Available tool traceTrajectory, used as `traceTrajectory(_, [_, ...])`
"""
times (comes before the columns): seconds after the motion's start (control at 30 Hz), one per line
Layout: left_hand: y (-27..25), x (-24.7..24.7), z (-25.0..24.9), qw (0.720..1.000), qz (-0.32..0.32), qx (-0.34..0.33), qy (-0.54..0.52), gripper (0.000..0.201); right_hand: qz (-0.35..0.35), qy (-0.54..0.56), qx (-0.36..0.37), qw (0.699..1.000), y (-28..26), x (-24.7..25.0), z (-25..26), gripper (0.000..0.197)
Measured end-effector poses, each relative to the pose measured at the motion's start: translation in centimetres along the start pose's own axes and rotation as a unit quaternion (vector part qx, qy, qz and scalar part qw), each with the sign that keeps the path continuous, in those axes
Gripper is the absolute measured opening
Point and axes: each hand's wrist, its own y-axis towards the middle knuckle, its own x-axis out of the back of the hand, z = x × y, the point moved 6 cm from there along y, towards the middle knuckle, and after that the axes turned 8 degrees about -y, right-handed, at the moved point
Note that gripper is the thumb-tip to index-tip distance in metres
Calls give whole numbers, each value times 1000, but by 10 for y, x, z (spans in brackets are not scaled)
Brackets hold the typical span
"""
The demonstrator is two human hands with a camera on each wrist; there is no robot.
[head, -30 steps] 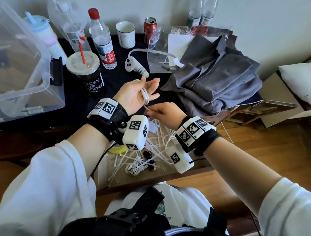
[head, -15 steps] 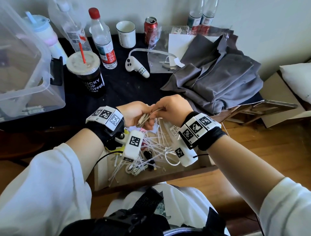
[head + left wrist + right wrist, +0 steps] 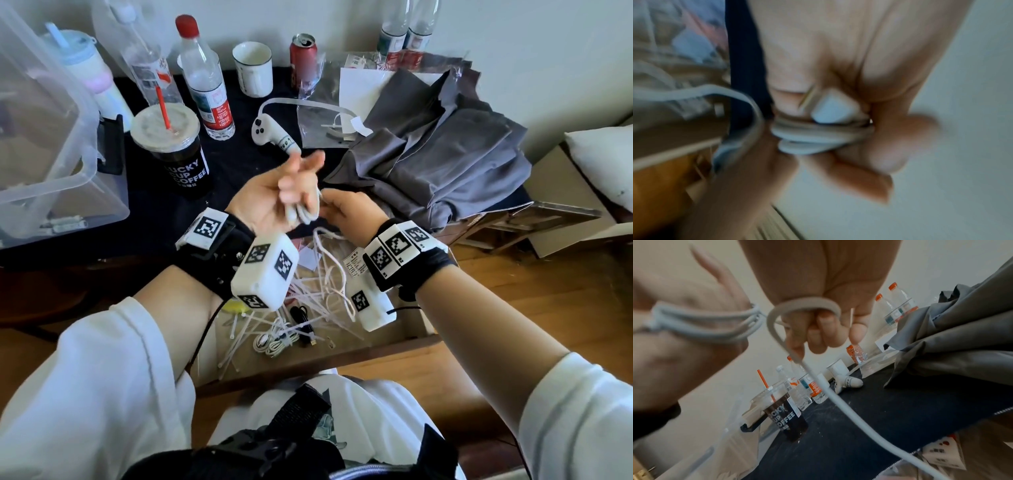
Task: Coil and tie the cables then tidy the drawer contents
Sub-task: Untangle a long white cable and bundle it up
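The fingers point(image 3: 303, 164) of the left hand point(image 3: 274, 195) are stretched out straight, with several turns of the white cable point(image 3: 301, 212) wound around the hand. The loose run of cable is gripped in the curled fingers point(image 3: 818, 337) of the right hand point(image 3: 349, 214), just beside the left, and its tail hangs down into the open drawer point(image 3: 342, 356) among cable ties point(image 3: 308, 301). Coiling appears to be the step in hand. Further turns seem to be called for, kept snug, before a tie is fetched.

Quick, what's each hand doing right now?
Left hand: fingers straight, white cable coiled around them.
Right hand: gripping the cable's loose end.
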Motion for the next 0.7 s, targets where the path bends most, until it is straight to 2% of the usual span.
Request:
traceTrajectory(0.07, [3,-1,-10,995,-56,-72,40,36,43,-3,0,999,-7,-8,1,5])
traceTrajectory(0.13, [3,4,-32,975,-120,-182,42,32,63,-9,13,998,-15,-14,3,8])
traceTrajectory(0.2, [1,7,-40,956,-155,-234,82,25,63,-4,27,998,-20,-14,8,8])
traceTrajectory(0.33, [0,27,-36,923,-227,-180,251,27,52,30,35,998,-20,-4,18,11])
traceTrajectory(0.4, [-2,34,-32,911,-258,-157,281,47,49,49,32,997,-20,0,20,7])
traceTrajectory(0.47, [0,42,-26,909,-277,-140,277,57,26,53,39,998,-19,5,20,14])
traceTrajectory(0.53, [-1,49,-22,901,-310,-121,279,47,5,69,49,996,-17,10,20,19])
traceTrajectory(0.6, [-3,47,-15,896,-312,-65,311,29,-10,77,51,996,-15,14,18,12])
traceTrajectory(0.7, [-6,45,0,886,-292,19,359,29,-28,78,59,995,-11,19,18,9])
